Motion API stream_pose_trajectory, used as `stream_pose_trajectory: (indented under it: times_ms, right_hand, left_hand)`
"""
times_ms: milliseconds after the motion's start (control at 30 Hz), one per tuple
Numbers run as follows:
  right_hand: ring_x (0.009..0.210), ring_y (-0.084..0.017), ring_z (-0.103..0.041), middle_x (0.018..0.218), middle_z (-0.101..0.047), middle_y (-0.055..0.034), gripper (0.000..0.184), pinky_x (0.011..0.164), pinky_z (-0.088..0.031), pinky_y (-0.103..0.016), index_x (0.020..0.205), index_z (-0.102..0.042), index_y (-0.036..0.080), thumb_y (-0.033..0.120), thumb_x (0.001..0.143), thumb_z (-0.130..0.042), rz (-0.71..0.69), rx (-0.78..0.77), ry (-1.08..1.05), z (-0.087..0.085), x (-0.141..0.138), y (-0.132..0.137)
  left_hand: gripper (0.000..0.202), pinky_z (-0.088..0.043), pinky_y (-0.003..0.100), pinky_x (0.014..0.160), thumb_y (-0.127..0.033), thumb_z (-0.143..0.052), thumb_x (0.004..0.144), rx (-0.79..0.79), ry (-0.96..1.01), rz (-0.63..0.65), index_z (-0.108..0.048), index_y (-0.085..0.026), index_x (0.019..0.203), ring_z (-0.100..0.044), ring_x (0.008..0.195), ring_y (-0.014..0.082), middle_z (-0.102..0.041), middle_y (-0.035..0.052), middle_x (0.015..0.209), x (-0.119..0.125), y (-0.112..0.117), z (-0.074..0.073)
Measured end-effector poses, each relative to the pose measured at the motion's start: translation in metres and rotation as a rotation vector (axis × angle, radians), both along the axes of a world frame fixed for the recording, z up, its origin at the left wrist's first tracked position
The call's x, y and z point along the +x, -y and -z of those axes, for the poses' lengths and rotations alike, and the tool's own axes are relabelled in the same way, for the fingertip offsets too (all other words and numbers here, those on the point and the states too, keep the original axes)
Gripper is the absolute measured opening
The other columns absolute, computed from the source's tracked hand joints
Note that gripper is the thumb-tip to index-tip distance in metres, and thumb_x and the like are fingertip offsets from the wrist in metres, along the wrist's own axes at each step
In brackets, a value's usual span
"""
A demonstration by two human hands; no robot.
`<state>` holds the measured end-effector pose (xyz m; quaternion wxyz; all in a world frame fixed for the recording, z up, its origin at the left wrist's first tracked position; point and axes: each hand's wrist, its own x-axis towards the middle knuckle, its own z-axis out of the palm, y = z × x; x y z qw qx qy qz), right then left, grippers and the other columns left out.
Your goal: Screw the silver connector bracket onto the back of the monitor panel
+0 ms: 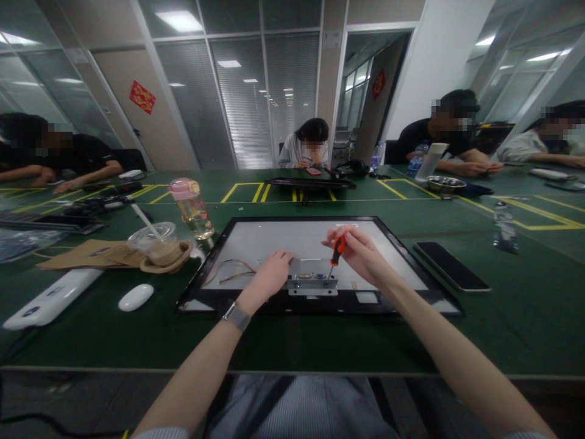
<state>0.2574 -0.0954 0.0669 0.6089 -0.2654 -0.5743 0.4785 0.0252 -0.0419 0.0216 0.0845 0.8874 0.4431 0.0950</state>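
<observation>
A flat display panel [242, 244] with a black frame lies back side up on the table before me. At its near edge sits a metal bracket [313, 291] with connector ports facing me. My left hand [267, 277] curls its fingers over the bracket's left end; the fingertips are partly hidden behind it. In my right hand [363, 251] is an orange and black screwdriver [338, 249], held nearly upright. The tip of its shaft meets the bracket beside a blue port. Thin loose wires [233, 263] lie on the panel left of my left hand.
On the green table [292, 347], a smartphone [450, 266] lies right of the panel. To the left are a white mouse [136, 297], a plastic cup [155, 242], a pink-lidded bottle [192, 210] and a white device [52, 299]. Several people sit around the table.
</observation>
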Motion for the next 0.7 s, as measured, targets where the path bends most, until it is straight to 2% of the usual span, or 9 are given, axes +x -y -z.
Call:
stream_pose_trajectory:
  times_ms: [100, 267, 367, 500, 700]
  right_hand:
    - [0.092, -0.02, -0.064, 0.092, -0.066, -0.0015, 0.018, 0.102, -0.051, -0.045, 0.082, -0.073, 0.029, 0.047, 0.082, -0.078, 0.045, 0.016, 0.023, 0.0019, 0.0041, -0.0021]
    - [0.084, -0.02, -0.067, 0.087, -0.07, -0.0016, 0.022, 0.094, -0.054, -0.046, 0.102, -0.073, 0.03, 0.048, 0.088, -0.071, -0.002, -0.04, 0.011, 0.0045, 0.0042, -0.0022]
    - [0.088, -0.021, -0.067, 0.09, -0.07, -0.0022, 0.02, 0.098, -0.052, -0.049, 0.093, -0.071, 0.029, 0.049, 0.089, -0.069, 0.014, -0.021, 0.005, 0.0036, 0.0032, -0.0024]
    - [0.093, -0.021, -0.066, 0.096, -0.069, -0.0022, 0.02, 0.105, -0.049, -0.051, 0.086, -0.073, 0.03, 0.049, 0.082, -0.077, 0.053, 0.002, 0.031, 0.0045, 0.0052, -0.0041]
    - [0.094, -0.022, -0.069, 0.093, -0.074, -0.0033, 0.025, 0.093, -0.053, -0.044, 0.107, -0.076, 0.032, 0.048, 0.089, -0.071, 0.028, -0.024, 0.043, 0.0061, 0.0063, -0.0036]
  left_hand:
    - [0.042, -0.042, 0.034, 0.11, -0.002, -0.034, 0.097, 0.006, -0.007, 0.0, -0.06, -0.009, 0.129, -0.058, 0.121, 0.022, -0.061, 0.0156, 0.134, -0.0003, -0.0001, 0.0002]
    - [0.043, -0.043, 0.035, 0.11, -0.001, -0.034, 0.096, 0.015, -0.027, 0.005, -0.059, -0.009, 0.13, -0.058, 0.123, 0.0228, -0.061, 0.016, 0.135, 0.0, -0.0017, 0.0017]
    - [0.042, -0.042, 0.035, 0.111, -0.001, -0.034, 0.097, 0.016, -0.031, 0.011, -0.059, -0.009, 0.131, -0.057, 0.124, 0.0222, -0.06, 0.0155, 0.136, 0.0001, -0.0013, 0.0008]
    - [0.042, -0.042, 0.034, 0.111, -0.002, -0.034, 0.098, 0.019, -0.045, 0.006, -0.058, -0.008, 0.132, -0.057, 0.124, 0.0226, -0.06, 0.0152, 0.136, 0.0, -0.0003, -0.0003]
    - [0.043, -0.041, 0.034, 0.112, 0.0, -0.035, 0.096, 0.03, -0.063, 0.018, -0.059, -0.007, 0.132, -0.056, 0.124, 0.024, -0.061, 0.0156, 0.134, 0.001, -0.0011, 0.0013]
